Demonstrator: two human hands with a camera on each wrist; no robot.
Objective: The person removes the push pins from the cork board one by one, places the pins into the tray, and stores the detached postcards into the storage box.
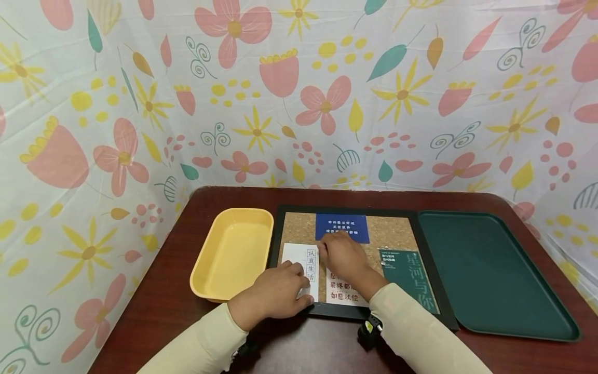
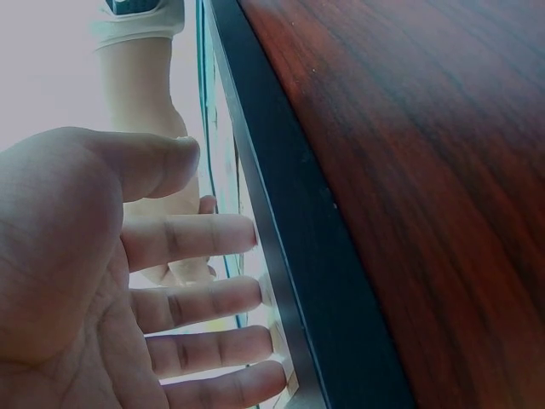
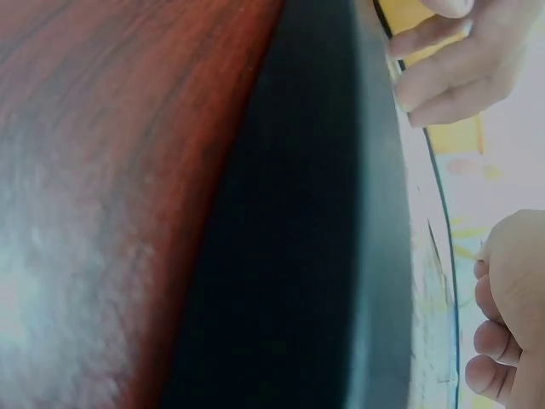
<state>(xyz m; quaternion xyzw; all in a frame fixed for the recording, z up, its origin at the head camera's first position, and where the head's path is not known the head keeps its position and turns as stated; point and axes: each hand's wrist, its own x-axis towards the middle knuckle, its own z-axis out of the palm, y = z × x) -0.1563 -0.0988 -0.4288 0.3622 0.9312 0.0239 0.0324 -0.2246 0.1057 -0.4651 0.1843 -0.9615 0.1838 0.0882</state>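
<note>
A white card (image 1: 294, 259) with boxed characters lies on the framed cork board (image 1: 299, 222). My left hand (image 1: 280, 291) rests its fingertips on this card's lower part; in the left wrist view the fingers (image 2: 204, 298) are fairly straight, the thumb apart. At the card's upper right corner is my right hand (image 1: 345, 259), its fingers curled; whatever lies between its fingertips is hidden. Under that hand shows a white card with red characters (image 1: 345, 296), partly covered. A blue card (image 1: 341, 223) sits above, and a dark green card (image 1: 408, 278) to the right.
Left of the board stands a yellow tray (image 1: 268, 244), and right of it a dark green tray (image 1: 495, 275). The black board frame (image 1: 336, 311) runs along the near side. Behind the reddish-brown table (image 1: 168, 291) hangs a flowered cloth (image 1: 327, 130).
</note>
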